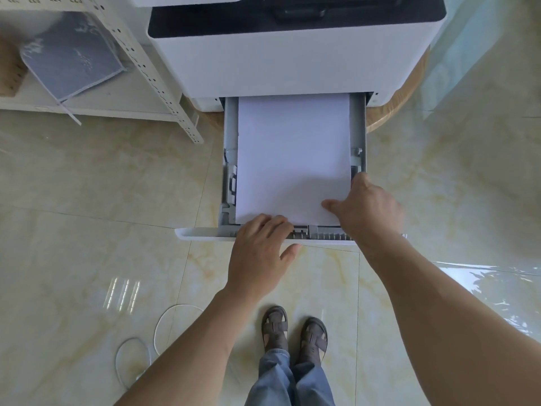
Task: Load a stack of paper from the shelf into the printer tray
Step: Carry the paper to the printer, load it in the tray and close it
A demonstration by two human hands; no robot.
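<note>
A white stack of paper [292,156] lies flat inside the pulled-out grey printer tray [229,136], under the white printer [278,60]. My left hand [260,253] rests on the tray's front edge, fingers curled over the near end of the paper and the rear guide. My right hand [366,206] sits at the stack's near right corner, thumb on top of the sheets and fingers down along the right side guide. Whether the fingers pinch the sheets is hidden.
A white metal shelf [164,83] stands at the left with a grey packet [73,54] on it. White cable loops [164,326] lie on the tiled floor at the lower left. My sandalled feet [292,332] stand just before the tray. A round wooden base [404,92] holds the printer.
</note>
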